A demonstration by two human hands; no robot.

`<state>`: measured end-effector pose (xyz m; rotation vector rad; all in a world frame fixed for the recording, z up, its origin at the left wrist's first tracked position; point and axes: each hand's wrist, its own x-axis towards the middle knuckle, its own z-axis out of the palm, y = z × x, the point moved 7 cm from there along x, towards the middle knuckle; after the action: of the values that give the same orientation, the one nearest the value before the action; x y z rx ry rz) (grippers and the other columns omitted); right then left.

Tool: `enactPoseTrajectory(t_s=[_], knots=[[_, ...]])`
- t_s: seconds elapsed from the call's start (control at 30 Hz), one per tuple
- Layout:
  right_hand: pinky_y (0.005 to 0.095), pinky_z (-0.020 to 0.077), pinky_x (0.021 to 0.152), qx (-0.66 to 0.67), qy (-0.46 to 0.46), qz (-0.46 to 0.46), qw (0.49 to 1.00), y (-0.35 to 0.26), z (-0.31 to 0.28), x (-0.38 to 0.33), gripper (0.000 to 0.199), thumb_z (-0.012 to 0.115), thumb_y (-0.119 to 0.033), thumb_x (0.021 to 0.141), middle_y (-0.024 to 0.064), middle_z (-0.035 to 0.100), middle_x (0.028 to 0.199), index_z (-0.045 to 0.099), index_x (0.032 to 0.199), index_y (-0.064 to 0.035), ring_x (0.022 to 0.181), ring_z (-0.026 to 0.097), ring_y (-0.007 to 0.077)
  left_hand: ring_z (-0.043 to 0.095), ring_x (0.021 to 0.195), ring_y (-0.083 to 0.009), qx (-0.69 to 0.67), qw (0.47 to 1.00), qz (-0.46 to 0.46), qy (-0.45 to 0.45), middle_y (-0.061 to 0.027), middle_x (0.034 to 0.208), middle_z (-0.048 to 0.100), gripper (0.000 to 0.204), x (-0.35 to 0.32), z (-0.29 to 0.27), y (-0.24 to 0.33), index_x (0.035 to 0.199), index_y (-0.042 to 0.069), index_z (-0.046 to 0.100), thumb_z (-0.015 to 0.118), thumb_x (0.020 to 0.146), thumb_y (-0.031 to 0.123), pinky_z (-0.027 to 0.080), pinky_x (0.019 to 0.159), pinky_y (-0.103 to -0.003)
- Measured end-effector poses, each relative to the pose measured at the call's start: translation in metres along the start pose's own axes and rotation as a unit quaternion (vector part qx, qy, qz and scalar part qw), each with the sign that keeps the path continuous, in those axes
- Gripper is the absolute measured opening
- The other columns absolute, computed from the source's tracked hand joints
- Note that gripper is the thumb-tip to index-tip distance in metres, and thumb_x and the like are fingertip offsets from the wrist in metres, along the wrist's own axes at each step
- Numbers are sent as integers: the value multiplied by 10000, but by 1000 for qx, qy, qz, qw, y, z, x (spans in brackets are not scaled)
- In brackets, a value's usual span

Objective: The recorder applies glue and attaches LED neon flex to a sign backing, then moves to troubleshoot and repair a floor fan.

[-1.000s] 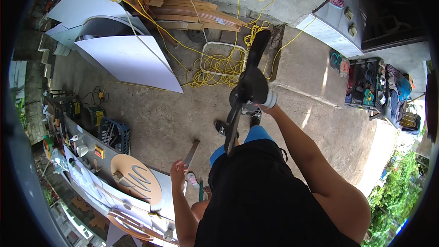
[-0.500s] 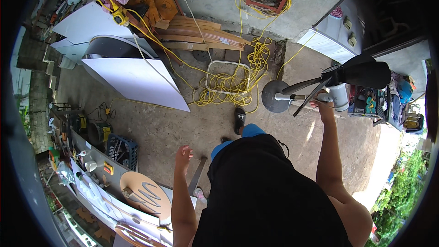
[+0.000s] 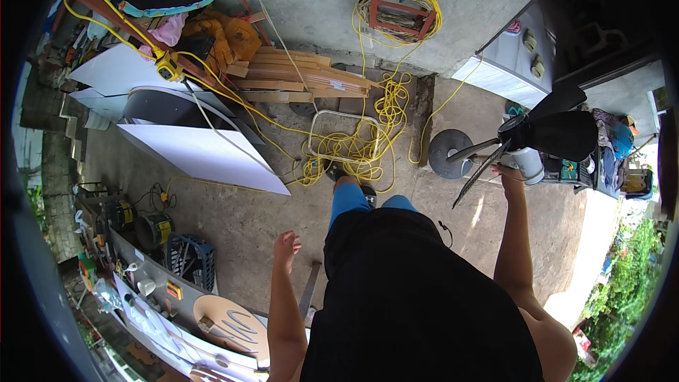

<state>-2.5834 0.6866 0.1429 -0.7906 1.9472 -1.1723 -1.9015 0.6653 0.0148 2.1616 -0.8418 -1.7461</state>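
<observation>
A stand fan (image 3: pixel 527 163) with dark uncovered blades (image 3: pixel 559 127), a pale motor housing and a round dark base (image 3: pixel 450 154) is at my right. Just below the housing my right hand (image 3: pixel 508 172) is closed on it; the blades partly hide the pole, and the exact grip is hard to see. My left hand (image 3: pixel 286 249) hangs out to the left over the concrete floor, holding nothing, its fingers loosely bent and a little apart.
Loose yellow cable (image 3: pixel 353 163) tangles around a white frame (image 3: pixel 315 134) at my feet. White panels (image 3: pixel 205 155) lean at the left, beside stacked wooden boards (image 3: pixel 283 74). A cluttered worktable (image 3: pixel 159 269) and a dark crate (image 3: pixel 201 258) stand near left. A white cabinet (image 3: pixel 495 71) is far right.
I have stepped forward, one foot now at the cable tangle. The fan's base appears farther right and the fan more upright, still in my right hand. My left hand stays empty.
</observation>
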Motion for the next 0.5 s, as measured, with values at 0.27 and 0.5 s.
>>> enactPoseTrajectory(t_s=[0.27,0.5], knots=[[284,496,643,57,119,23,991,6,0,-20,246,596,9,751,77,642,925,604,990,-43,755,636,171,647,994,-262,80,994,17,-75,-147,1202,635,393,53,1,64,1327,39,499,487,1007,267,495,892,-384],[300,532,683,169,244,64,953,79,18,-68,354,681,58,748,88,595,1037,540,1049,-61,764,645,188,671,875,-206,215,963,43,-159,-126,1084,668,356,181,38,132,1263,4,532,541,967,201,518,805,-348]])
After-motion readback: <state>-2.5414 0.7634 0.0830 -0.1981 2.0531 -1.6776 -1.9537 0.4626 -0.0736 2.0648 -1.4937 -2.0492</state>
